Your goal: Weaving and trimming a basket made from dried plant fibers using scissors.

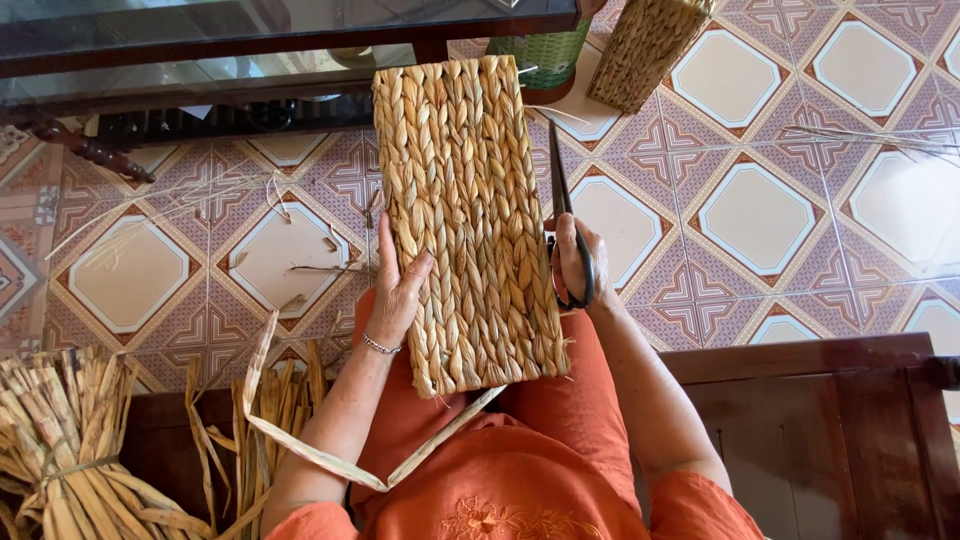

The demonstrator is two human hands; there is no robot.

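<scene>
The long woven basket (470, 220) lies on the lap, running away from the body, left hand (398, 290) gripping its left edge, right hand (572, 262) closed on black scissors (566, 215) along its right.

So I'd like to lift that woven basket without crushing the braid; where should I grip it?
Grip the woven basket on its long side walls, coming from left and right. It is long and narrow, and the left hand already clasps one long edge near the lap end.
</scene>
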